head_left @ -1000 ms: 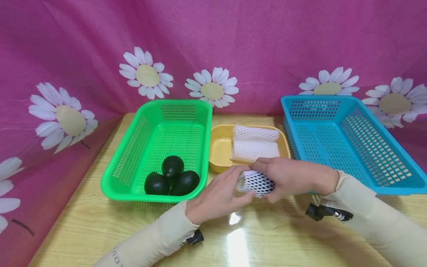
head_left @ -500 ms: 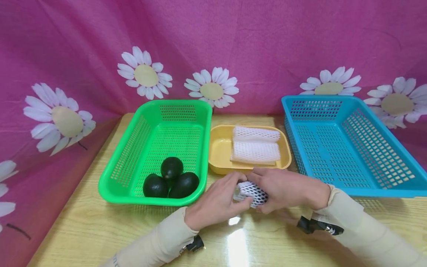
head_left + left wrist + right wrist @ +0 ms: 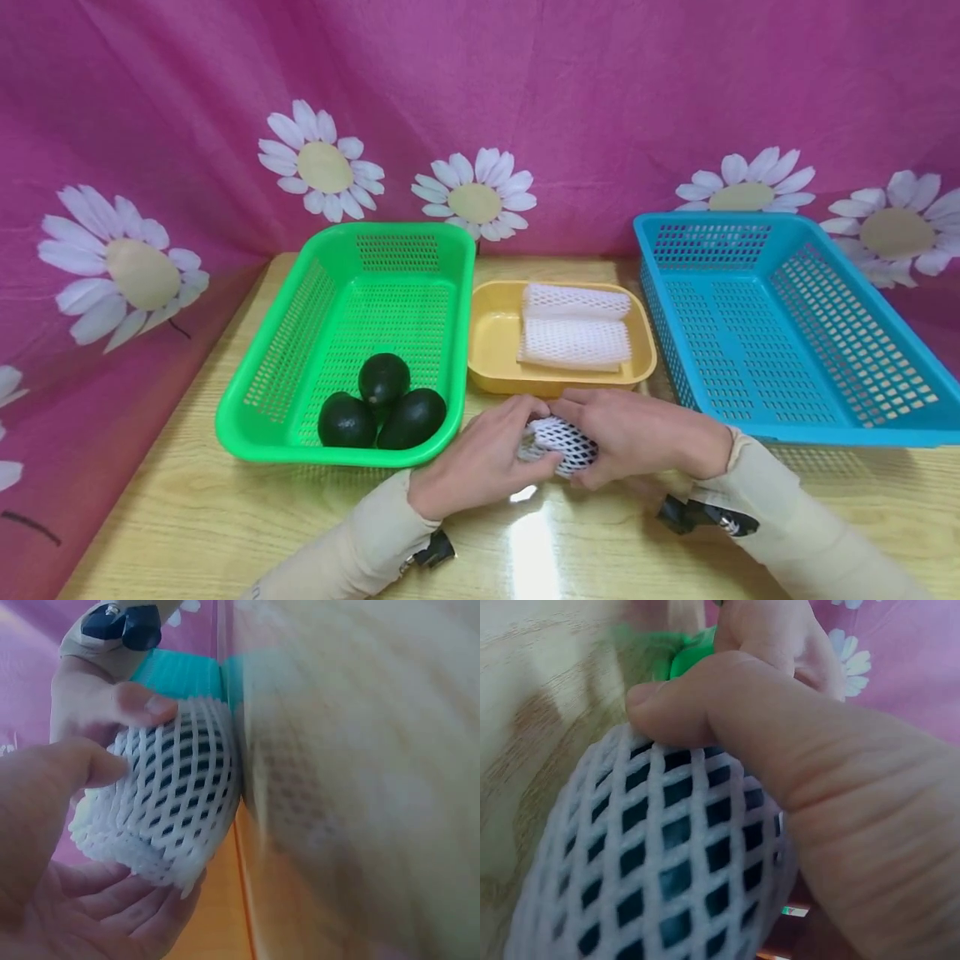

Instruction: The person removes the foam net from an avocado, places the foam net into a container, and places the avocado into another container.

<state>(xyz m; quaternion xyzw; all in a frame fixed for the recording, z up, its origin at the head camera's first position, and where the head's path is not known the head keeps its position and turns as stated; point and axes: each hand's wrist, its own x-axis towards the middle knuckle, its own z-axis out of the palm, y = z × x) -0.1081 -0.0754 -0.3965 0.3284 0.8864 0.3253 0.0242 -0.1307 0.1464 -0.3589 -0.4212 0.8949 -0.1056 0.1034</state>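
Both hands hold a dark avocado point(image 3: 196, 774) inside a white foam net sleeve point(image 3: 564, 443), just above or on the table; its contact there is hard to tell. My right hand point(image 3: 641, 435) grips the covered fruit from the right, its thumb point(image 3: 671, 712) lying over the mesh. On the other side, my left hand point(image 3: 480, 458) holds the sleeve's loose end point(image 3: 127, 851) between thumb and fingers. Three bare avocados point(image 3: 384, 379) lie together at the near end of the green basket point(image 3: 390, 312).
Between the baskets sits a yellow tray point(image 3: 491, 342) holding white foam net sleeves point(image 3: 576, 340). The blue basket point(image 3: 708, 333) stands at the right. Behind everything hangs a pink flowered cloth point(image 3: 585, 108). The wooden table point(image 3: 187, 500) reflects light near the front.
Both hands have drawn the net-covered avocado a little nearer the body and slightly left, away from the yellow tray. The grip of each hand looks much the same.
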